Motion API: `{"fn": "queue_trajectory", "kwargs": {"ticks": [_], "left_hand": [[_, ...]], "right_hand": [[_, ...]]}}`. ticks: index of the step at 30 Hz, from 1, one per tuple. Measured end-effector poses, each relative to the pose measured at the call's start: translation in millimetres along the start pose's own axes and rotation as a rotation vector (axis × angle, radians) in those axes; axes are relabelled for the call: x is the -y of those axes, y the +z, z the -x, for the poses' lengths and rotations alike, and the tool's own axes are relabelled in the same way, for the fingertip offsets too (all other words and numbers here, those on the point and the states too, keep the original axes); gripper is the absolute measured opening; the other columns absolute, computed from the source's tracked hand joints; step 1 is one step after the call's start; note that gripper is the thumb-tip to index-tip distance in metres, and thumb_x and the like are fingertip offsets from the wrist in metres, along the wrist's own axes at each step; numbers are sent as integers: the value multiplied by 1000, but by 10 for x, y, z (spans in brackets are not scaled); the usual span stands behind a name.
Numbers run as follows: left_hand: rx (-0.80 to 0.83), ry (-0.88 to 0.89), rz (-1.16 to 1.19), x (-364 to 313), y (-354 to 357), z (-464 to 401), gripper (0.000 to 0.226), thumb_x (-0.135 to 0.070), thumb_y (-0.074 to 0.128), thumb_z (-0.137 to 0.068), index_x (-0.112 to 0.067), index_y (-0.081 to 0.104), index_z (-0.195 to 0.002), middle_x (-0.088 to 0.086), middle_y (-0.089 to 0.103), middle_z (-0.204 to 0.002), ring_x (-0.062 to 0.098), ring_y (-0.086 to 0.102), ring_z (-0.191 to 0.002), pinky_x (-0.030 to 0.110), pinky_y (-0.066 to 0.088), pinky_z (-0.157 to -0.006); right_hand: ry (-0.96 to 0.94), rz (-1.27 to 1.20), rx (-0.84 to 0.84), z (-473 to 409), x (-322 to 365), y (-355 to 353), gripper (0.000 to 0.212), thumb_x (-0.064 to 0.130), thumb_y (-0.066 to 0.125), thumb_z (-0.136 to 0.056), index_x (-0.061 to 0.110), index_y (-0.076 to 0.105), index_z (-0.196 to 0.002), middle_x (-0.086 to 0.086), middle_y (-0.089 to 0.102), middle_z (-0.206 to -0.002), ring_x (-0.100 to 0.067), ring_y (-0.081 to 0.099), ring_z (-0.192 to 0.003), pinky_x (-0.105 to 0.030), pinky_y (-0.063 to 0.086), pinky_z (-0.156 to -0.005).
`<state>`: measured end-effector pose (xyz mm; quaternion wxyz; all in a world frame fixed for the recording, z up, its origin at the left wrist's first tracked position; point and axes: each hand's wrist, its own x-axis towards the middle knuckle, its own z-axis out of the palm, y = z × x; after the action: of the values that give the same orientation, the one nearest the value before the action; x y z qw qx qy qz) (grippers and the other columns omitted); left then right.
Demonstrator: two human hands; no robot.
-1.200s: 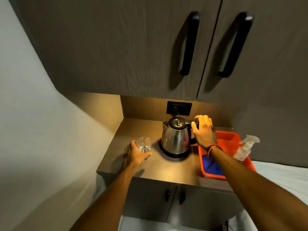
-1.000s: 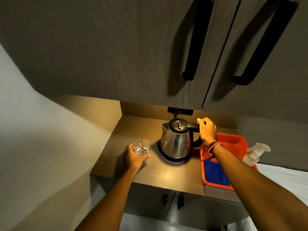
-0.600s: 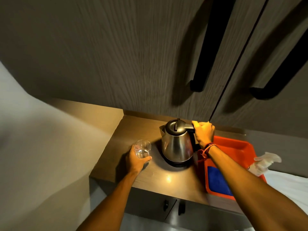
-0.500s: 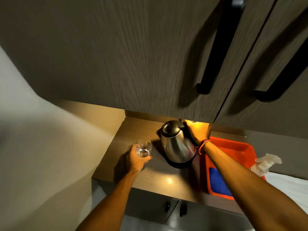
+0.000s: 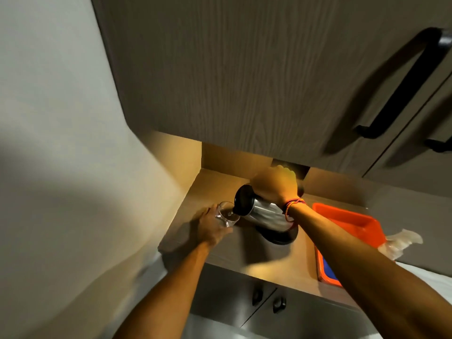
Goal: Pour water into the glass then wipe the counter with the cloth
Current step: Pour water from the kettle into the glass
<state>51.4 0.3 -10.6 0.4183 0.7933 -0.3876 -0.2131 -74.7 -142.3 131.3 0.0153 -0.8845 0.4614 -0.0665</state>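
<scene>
Centre of the frame: pouring under way.

Right hand [image 5: 275, 185] grips the handle of the steeply tipped kettle [image 5: 263, 211], spout at the rim of the glass [image 5: 226, 214] that the left hand [image 5: 210, 228] clasps on the desk [image 5: 244, 253]. Tipping further risks overshooting the narrow rim and wetting the desk. Blue cloth [image 5: 330, 271] waits in the orange tray [image 5: 347, 221], lower right.

The kettle [image 5: 265, 212] is shiny silver with a black lid. The tray [image 5: 352, 222] is bright orange, the cloth [image 5: 329, 269] blue, the cupboard door [image 5: 244, 77] grey-brown woodgrain.
</scene>
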Motion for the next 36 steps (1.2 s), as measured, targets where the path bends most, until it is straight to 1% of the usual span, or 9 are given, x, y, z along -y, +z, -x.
{"fn": "queue_trajectory", "kwargs": {"ticks": [1,2,4,9,19,25,31,34,36], "left_hand": [[-2,22,2,-22,-31,52,56,-26,88,-66,-18,63,-116,-4,62,-103,12,56,-94,6,33,-65],[-6,36,-9,-42,-69,80,55,-27,88,-67,-19,63,-115,-6,60,-101,10,55,-92,5,31,-63],[17,37,-13,-24,-119,123,56,-28,87,-68,-19,63,-117,-4,63,-104,9,54,-93,5,30,-63],[43,39,-27,2,-157,154,62,-24,89,-66,-17,62,-122,3,64,-115,13,57,-100,5,33,-64],[51,26,-54,1,-151,128,68,-29,89,-62,-23,60,-124,0,64,-115,8,53,-94,6,29,-59],[47,-8,-22,-23,-116,80,72,-26,90,-60,-21,60,-125,0,65,-116,7,52,-95,5,29,-59],[51,7,3,-20,-67,29,70,-22,90,-61,-20,60,-124,-3,61,-110,8,53,-94,6,33,-61],[66,11,30,-18,-14,-26,69,-17,89,-62,-14,59,-125,6,63,-119,21,58,-108,27,52,-83],[63,-15,57,-36,14,-59,67,-19,88,-64,-11,59,-124,8,63,-120,25,59,-109,40,56,-89]], "right_hand": [[-48,17,-105,19,18,17,39,33,53,-96,4,69,-75,-16,69,-76,-38,67,-71,-41,50,-60],[-57,84,-164,36,74,20,46,38,53,-91,11,56,-55,-6,55,-52,-28,55,-47,-31,38,-45],[-65,113,-242,129,217,19,52,43,50,-87,14,39,-45,7,31,-39,-14,33,-34,-18,24,-47],[-179,208,-308,171,299,37,51,45,47,-89,12,60,-52,3,43,-45,-19,42,-39,-21,31,-50],[-279,292,-337,191,344,42,52,43,51,-89,14,59,-47,6,38,-41,-14,39,-35,-17,25,-47],[-317,290,-350,154,312,35,52,42,50,-90,14,62,-48,1,54,-42,-18,51,-36,-19,30,-47],[-230,267,-324,119,205,51,53,45,50,-90,12,59,-49,5,42,-43,-17,40,-37,-18,21,-49],[-154,198,-305,78,55,69,54,46,49,-92,14,47,-48,6,39,-43,-13,35,-37,-16,18,-48],[-73,109,-309,30,-66,96,54,48,51,-90,11,51,-51,-1,51,-48,-22,49,-43,-21,36,-51]]}}
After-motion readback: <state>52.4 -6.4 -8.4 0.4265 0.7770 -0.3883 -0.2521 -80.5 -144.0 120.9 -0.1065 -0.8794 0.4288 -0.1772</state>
